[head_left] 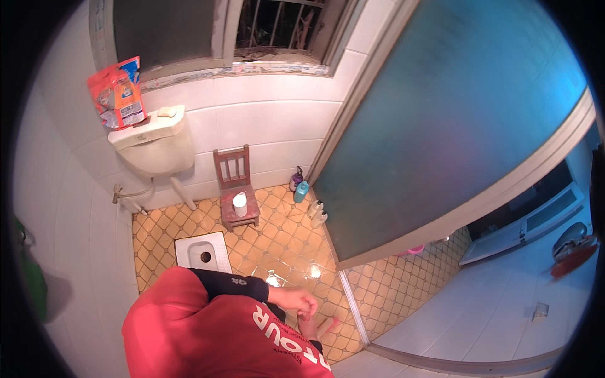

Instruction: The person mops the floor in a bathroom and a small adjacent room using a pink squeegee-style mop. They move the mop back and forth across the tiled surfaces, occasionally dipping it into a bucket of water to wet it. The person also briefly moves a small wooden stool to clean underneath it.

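The person's hands were together low in the frame, right of centre. The left hand (295, 300), fingers curled, lay above the right hand (308, 327), which was partly covered by it. Whether the two touched, or whether either gripped something small, could not be told. Nearest to them, just right of the right hand, was a pink item (335, 324) at a foot, perhaps a slipper; no contact with it could be made out.

How far the hands' work had got was hard to judge: no finished result showed near them, and what remained could not be read from this view. The surrounding things appeared to have no part in it at that moment, for all stood well apart from the hands. Left of the frame's centre, a small wooden chair (252, 196) carried a white cylinder (240, 205) on its seat. Right of the chair, a purple bottle (296, 182) and a teal bottle (301, 193) stood on the tiled floor (280, 220), near the frosted door (428, 145). At the left, a squat toilet (218, 246) lay below the cistern (157, 151), and a red packet (120, 97) rested on top of the cistern at the upper left.
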Demonstrator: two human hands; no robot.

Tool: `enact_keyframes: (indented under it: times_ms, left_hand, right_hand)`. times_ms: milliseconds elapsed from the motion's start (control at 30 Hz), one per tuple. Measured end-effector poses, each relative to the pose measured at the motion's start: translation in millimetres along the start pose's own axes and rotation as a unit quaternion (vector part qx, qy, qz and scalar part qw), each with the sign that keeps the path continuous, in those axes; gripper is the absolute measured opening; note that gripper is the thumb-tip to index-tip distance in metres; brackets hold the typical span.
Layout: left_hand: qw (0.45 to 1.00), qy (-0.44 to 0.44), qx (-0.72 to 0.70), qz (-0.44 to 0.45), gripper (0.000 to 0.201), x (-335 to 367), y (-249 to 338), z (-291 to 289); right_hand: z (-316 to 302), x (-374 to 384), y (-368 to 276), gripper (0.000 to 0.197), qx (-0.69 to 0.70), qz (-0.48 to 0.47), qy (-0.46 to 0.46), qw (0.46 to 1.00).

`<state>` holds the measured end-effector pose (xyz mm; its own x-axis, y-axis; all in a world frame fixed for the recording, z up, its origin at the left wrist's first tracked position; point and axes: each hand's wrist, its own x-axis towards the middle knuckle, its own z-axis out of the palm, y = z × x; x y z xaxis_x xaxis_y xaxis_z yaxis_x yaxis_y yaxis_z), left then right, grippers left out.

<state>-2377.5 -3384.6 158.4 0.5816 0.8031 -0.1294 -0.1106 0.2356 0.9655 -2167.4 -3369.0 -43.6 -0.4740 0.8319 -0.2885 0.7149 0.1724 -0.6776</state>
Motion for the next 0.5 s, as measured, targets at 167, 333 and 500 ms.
enact_keyframes:
  times_ms: [167, 333, 500]
  left_hand:
    - [0.973, 0.031, 0.183, 0.138, 0.011, 71.5, 101.6, 4.7]
    - [0.963, -0.045, 0.227, 0.135, 0.014, 109.9, 149.4, 5.1]
    - [0.949, -0.141, 0.253, 0.123, 0.018, 131.5, 169.6, -8.7]
  right_hand:
    - [-63.0, 61.8, -28.9, 0.019, 0.097, -0.095, -0.016, 0.991]
    - [-104.4, 102.6, -42.5, 0.017, 0.136, -0.099, -0.044, 0.985]
    - [-124.1, 124.2, -41.4, 0.016, 0.161, -0.068, -0.031, 0.984]
